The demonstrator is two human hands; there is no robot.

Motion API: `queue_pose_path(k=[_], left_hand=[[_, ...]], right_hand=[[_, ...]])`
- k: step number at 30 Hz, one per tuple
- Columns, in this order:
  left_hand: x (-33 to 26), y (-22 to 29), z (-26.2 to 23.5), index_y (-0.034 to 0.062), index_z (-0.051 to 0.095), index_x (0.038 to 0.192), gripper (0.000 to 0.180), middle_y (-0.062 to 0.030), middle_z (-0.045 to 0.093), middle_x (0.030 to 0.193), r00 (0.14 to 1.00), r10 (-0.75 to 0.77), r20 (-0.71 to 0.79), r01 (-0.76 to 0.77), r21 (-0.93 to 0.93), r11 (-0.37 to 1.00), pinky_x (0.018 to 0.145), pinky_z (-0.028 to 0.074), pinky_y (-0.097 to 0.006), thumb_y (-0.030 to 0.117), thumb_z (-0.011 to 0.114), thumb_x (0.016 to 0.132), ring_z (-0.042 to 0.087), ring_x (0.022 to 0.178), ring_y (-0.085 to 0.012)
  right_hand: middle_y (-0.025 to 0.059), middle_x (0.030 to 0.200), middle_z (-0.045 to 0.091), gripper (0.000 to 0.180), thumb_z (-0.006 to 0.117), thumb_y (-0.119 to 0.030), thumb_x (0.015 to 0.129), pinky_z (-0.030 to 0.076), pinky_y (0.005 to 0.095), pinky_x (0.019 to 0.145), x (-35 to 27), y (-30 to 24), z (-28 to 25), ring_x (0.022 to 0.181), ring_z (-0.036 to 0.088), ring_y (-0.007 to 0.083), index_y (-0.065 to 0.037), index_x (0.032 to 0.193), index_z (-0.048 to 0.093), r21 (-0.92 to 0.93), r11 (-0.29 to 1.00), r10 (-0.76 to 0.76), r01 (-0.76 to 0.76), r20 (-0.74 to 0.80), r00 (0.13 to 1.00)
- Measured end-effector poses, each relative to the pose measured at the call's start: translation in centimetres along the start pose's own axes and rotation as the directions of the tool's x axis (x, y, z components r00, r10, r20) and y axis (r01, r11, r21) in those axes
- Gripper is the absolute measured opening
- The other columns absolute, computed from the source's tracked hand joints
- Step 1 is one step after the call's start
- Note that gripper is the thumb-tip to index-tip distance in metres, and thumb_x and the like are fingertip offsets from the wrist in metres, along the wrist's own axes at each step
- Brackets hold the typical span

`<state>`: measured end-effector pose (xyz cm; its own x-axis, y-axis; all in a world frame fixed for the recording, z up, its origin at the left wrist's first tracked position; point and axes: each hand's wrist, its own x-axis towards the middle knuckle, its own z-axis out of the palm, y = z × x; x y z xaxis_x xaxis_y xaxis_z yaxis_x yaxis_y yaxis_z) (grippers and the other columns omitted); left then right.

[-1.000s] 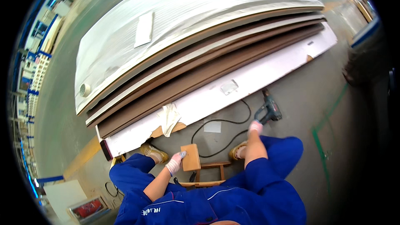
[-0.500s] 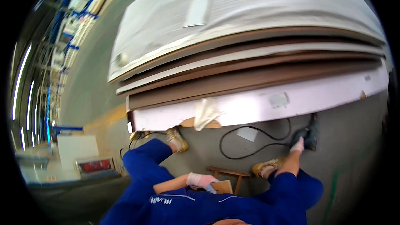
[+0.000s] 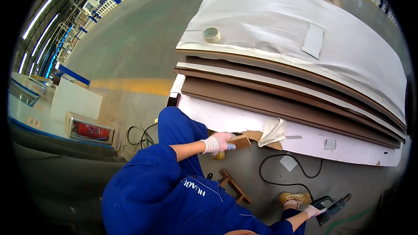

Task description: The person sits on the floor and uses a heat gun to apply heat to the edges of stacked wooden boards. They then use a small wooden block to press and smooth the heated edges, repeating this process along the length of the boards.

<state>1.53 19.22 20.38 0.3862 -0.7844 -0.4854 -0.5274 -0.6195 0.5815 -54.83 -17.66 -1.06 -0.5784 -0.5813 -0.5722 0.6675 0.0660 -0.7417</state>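
Observation:
My left hand, in a white glove with pinkish stripes, grips a small flat brown wooden block near the low front edge of the stack. My right hand, gloved too, is closed around the handle of a dark heat gun, held low over the floor at the right. Its nozzle points right, and a black cord loops from it across the floor. Brown panels lie stacked before me. A crumpled off-white cloth hangs over the pale base, just right of the block.
White foam sheeting covers the stack, with a tape roll and a pale card on it. A small wooden stool stands by my legs. Coiled cable and a case with a red extinguisher are at the left.
The view has swung left. My left hand has moved out from my lap toward the stack with the block. The heat gun's nozzle, earlier pointing toward the stack, now points right.

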Motion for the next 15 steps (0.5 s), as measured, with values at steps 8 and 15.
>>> queue_pose_path(k=[8,15], left_hand=[[-8.8,-8.7,-10.4,0.0101,0.064,0.106,0.029,-0.0163,0.064,0.084,0.865,0.337,-0.373,-0.202,0.357,0.912,0.070,0.050,-0.044,0.024,0.063,0.080,0.061,0.077,-0.0358],[-21.0,-14.6,-11.2,0.0130,0.063,0.110,0.041,-0.0087,0.065,0.090,0.826,0.421,-0.375,-0.171,0.545,0.821,0.072,0.051,-0.039,0.007,0.059,0.069,0.062,0.086,-0.0296]], right_hand=[[0.0051,0.101,0.061,0.042,0.065,-0.024,0.086,0.046,0.0279,0.081,-29.3,-1.5,6.4,0.083,0.055,0.0141,-0.001,0.119,0.057,0.088,0.996,-0.075,0.008,0.788,0.611],[0.0048,0.101,0.060,0.041,0.057,-0.036,0.091,0.047,0.0310,0.082,-54.8,3.4,5.5,0.086,0.055,0.0160,-0.004,0.118,0.056,-0.170,0.963,0.231,-0.210,0.921,0.313]])
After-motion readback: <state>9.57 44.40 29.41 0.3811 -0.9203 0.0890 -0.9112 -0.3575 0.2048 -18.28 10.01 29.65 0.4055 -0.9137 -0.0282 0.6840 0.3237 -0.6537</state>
